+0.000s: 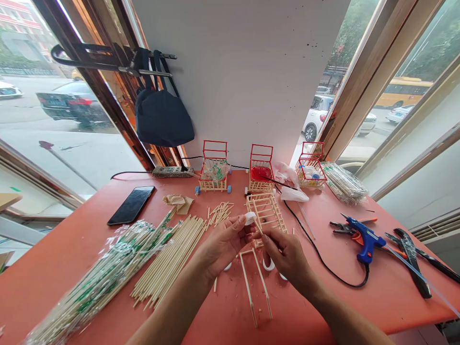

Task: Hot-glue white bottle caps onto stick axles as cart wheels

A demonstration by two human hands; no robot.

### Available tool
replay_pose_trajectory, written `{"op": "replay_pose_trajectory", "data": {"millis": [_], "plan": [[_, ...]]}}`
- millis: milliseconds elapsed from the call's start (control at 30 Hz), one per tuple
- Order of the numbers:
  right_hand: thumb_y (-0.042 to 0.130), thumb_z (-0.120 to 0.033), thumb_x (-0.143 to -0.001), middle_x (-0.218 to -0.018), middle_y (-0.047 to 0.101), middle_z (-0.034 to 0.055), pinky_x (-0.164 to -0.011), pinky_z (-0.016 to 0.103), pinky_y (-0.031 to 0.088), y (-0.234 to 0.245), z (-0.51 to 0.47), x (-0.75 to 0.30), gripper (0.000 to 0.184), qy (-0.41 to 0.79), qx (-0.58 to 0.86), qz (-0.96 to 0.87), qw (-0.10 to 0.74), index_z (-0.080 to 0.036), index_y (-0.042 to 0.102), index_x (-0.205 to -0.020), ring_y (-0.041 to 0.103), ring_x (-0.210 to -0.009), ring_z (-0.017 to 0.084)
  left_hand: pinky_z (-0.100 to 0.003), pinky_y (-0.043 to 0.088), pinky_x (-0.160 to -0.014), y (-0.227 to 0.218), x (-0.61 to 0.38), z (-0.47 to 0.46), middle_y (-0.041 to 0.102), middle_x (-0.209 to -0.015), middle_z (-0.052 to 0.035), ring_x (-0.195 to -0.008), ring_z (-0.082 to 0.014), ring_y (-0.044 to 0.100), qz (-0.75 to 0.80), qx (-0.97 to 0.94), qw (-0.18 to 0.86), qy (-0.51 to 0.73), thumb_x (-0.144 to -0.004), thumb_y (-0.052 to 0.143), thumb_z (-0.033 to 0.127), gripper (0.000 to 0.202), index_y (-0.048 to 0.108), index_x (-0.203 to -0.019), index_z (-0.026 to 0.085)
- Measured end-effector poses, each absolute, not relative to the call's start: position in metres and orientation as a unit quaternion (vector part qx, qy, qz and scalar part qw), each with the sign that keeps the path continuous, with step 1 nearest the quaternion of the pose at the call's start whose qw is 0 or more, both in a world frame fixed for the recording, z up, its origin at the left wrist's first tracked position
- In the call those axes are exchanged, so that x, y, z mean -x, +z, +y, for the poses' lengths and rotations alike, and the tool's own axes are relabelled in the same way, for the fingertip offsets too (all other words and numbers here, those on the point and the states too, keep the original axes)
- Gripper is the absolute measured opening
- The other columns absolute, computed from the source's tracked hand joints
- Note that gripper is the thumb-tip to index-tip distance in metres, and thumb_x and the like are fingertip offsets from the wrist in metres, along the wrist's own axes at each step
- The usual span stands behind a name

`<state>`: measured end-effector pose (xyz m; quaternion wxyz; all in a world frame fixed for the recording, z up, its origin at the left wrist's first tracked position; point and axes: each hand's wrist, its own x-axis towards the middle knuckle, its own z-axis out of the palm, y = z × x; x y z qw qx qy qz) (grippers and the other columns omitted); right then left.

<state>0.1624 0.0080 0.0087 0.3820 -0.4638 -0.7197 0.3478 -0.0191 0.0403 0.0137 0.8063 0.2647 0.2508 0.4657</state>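
**White disc and wooden stick held close together**

In the head view, the only one I have, my left hand [226, 240] pinches a small, round, white plastic-looking disc [250, 218]. My right hand [287, 256] grips a thin, pale wooden stick [258, 224] beside it, both above the middle of the red tabletop [220, 322]. I judge the step in hand to be lining up stick with disc; I cannot tell whether they are joined. A pale wooden lattice frame [273, 211] sits just beyond the fingers; a narrow three-sided stick frame [246, 282] lies nearer me. To my eye, the next move calls for a light, steady pinch. The blue glue gun [367, 242] lies well apart, rightward.
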Motion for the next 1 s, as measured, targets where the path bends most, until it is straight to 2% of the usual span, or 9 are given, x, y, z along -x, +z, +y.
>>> {"op": "replay_pose_trajectory", "data": {"millis": [233, 467, 1000], "plan": [[0.044, -0.032, -0.104, -0.046, 0.056, -0.0065, -0.05, 0.02, 0.04, 0.0106, 0.0081, -0.1614, 0.036, 0.366, 0.467, -0.712, 0.376, -0.017, 0.077, -0.104, 0.049, -0.041, 0.01, -0.027, 0.053, -0.079, 0.012, 0.019, 0.0415, 0.073, -0.078, -0.0046, -0.076, -0.0148, 0.065, 0.25, -0.266, 0.803, 0.472, -0.065, 0.097, 0.043, 0.041, 0.079, -0.084, 0.012], [0.045, -0.031, -0.103, -0.046, 0.055, -0.0061, -0.05, 0.02, 0.04, 0.0104, 0.0083, -0.1613, 0.036, 0.37, 0.466, -0.712, 0.373, -0.016, 0.077, -0.104, 0.05, -0.041, 0.011, -0.025, 0.05, -0.074, 0.0128, 0.0182, 0.0414, 0.071, -0.076, -0.0037, -0.07, -0.0121, 0.06, 0.226, -0.284, 0.807, 0.465, -0.068, 0.095, 0.044, 0.04, 0.079, -0.085, 0.011], [0.046, -0.033, -0.105, -0.048, 0.055, -0.0065, -0.048, 0.02, 0.04, 0.0046, 0.0076, -0.1626, 0.034, 0.38, 0.46, -0.71, 0.373, -0.018, 0.076, -0.106, 0.052, -0.041, 0.01, -0.027, 0.05, -0.075, 0.0119, 0.0166, 0.0397, 0.071, -0.078, -0.0051, -0.071, -0.0138, 0.061, 0.229, -0.271, 0.809, 0.468, -0.07, 0.094, 0.042, 0.038, 0.079, -0.086, 0.012]]}}
